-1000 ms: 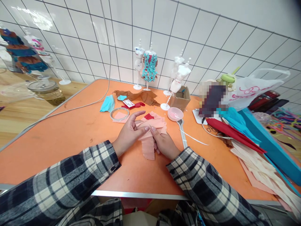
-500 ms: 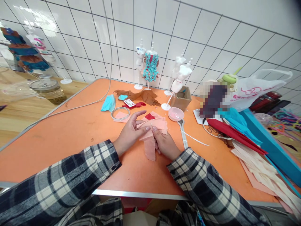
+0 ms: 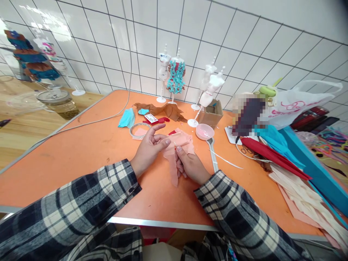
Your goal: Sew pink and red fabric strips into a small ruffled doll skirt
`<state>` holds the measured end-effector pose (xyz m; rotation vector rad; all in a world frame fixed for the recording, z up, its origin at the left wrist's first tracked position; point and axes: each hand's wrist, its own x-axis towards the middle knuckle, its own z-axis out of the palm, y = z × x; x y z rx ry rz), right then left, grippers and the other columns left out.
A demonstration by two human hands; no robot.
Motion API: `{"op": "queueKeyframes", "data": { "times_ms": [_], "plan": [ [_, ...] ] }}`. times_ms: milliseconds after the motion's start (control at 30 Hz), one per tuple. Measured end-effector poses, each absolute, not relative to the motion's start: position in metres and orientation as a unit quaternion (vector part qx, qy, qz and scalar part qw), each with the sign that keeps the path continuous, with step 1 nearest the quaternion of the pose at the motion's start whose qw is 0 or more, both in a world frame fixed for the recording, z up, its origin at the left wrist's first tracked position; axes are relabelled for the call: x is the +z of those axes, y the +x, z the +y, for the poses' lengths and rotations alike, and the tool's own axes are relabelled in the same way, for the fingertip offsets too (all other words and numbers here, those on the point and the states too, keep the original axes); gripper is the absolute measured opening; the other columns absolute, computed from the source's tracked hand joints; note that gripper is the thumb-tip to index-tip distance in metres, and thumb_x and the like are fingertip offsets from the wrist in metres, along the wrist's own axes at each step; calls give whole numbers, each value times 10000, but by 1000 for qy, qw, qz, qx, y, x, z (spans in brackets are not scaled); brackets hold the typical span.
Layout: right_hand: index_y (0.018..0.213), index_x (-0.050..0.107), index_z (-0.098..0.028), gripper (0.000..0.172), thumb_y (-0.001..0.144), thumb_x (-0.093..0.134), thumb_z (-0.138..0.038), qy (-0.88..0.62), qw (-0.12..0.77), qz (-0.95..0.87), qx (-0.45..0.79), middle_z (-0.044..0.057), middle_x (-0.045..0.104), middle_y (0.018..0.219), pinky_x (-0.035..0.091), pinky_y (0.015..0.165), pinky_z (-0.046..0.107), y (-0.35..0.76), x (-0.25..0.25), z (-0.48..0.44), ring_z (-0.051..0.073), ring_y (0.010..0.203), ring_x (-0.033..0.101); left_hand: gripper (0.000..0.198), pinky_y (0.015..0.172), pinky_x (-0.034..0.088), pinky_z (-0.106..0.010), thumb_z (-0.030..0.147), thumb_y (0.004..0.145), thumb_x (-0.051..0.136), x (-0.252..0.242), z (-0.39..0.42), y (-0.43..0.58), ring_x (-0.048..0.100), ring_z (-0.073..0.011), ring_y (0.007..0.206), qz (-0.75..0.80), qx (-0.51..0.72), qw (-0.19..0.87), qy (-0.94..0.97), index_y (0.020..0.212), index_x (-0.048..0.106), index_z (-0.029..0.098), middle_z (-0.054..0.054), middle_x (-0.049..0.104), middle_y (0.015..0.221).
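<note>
My left hand [image 3: 149, 148] pinches a strip of pink gathered fabric [image 3: 174, 166] between thumb and fingers, with the forefinger stretched out above. My right hand [image 3: 189, 165] sits just right of it, thumb and fingers closed on a thin needle [image 3: 174, 144] that pokes up at the fabric's top edge. The strip hangs down between both hands over the orange table [image 3: 95, 148]. More pink fabric pieces [image 3: 186, 139] and a red scrap lie just behind my hands.
Small white mannequins [image 3: 210, 87], one in a teal dress [image 3: 175, 77], stand at the back by the tiled wall. Near them are a cardboard box [image 3: 210, 114], a pink dish [image 3: 204, 131], a tape ring [image 3: 138, 129], brown cloth [image 3: 163, 109]. Fabric stacks [image 3: 299, 188] and a plastic bag [image 3: 296, 101] crowd the right.
Both hands have lifted slightly and the pink strip now hangs narrower between them; the needle's tip has come up through the fabric's top edge.
</note>
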<state>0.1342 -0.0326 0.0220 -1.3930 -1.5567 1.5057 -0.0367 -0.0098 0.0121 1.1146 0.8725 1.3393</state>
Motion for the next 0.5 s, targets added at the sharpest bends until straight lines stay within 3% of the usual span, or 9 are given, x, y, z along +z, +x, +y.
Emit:
{"op": "queueKeyframes", "data": {
  "times_ms": [500],
  "plan": [
    [563,464,-230,639,974,397,-714,-518,285,-576,565,-41,444,388,367,392,228,133,19,-32,106,351,477,793,602,366,-244,381,757,890,7,-8,-37,508,-89,566,367,563,574,468,1403,469,194,67,672,723]
  ]
}}
